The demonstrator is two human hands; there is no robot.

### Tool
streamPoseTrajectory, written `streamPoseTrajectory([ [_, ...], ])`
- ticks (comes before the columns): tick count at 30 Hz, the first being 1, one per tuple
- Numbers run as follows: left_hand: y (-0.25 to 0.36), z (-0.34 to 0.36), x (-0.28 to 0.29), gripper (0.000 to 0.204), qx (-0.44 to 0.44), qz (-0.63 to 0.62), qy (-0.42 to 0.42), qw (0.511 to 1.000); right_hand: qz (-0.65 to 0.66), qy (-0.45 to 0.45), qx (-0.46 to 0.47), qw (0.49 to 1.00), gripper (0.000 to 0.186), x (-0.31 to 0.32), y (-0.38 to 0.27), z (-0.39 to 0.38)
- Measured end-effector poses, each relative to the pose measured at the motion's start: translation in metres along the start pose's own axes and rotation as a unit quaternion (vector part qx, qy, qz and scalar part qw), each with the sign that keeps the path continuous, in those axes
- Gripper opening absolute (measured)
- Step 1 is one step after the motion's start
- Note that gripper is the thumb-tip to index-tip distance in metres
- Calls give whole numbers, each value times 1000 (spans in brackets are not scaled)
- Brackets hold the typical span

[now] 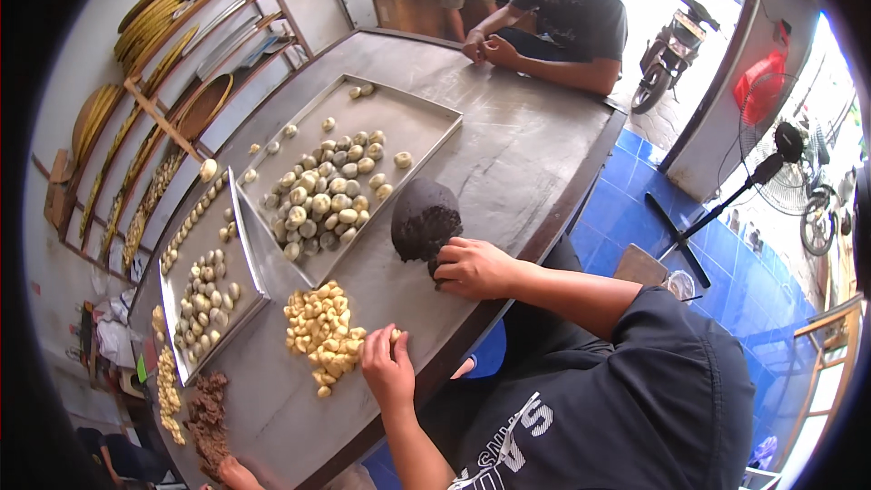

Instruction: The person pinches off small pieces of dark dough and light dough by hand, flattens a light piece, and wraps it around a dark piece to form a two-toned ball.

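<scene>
Head view: two bare hands working over a grey metal surface [522, 150].
Left hand [388, 370]: fingers closed in on a small pale piece [396, 335], just beside the pale dough pile [319, 331].
Right hand [479, 269]: fingers curled at the near edge of the dark mass [425, 213]; can't tell how tight, fingertips hidden.
Dark mass: on the surface, near the large tray [413, 122].
Large tray: heap of round greyish-pale balls [327, 186], few strays.
Small tray [257, 274]: more balls, beside the large one.
Brown crumbly filling [209, 422]: lower left, another person's hand [238, 474] by it.
Far side: seated person [576, 27], forearms on surface.
</scene>
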State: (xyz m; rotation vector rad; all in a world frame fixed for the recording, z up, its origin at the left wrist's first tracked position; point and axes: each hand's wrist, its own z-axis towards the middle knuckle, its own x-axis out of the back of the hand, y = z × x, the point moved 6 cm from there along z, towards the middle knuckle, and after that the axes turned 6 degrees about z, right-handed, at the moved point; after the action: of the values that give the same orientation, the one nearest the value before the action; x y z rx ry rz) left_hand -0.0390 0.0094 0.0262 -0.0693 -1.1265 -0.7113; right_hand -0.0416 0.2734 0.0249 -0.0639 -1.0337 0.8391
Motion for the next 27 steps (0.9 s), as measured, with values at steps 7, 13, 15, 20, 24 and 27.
streamPoseTrajectory([
  [7, -46, -11, -30, 16, 146, -435, -40, 888, 34, 4, 49, 998, 18, -10, -3, 18],
  [13, -18, -3, -21, 17, 146, -389, -77, 906, 20, -30, 4, 999, 19, -13, 9, 7],
  [15, 4, 0, -11, 24, 22, -119, -33, 992, 79, 32, -2, 996, 22, -4, 10, 1],
  [20, 33, -5, -5, 24, -48, 47, -8, 998, 14, 14, -106, 994, 17, 1, 7, -13],
  [24, 13, -3, -15, 22, 47, -41, -27, 998, -63, -7, 54, 997, 12, 0, -5, 2],
  [27, -4, -2, -20, 24, 66, -153, -64, 984, -84, -40, 45, 995, 13, -18, -2, 12],
])
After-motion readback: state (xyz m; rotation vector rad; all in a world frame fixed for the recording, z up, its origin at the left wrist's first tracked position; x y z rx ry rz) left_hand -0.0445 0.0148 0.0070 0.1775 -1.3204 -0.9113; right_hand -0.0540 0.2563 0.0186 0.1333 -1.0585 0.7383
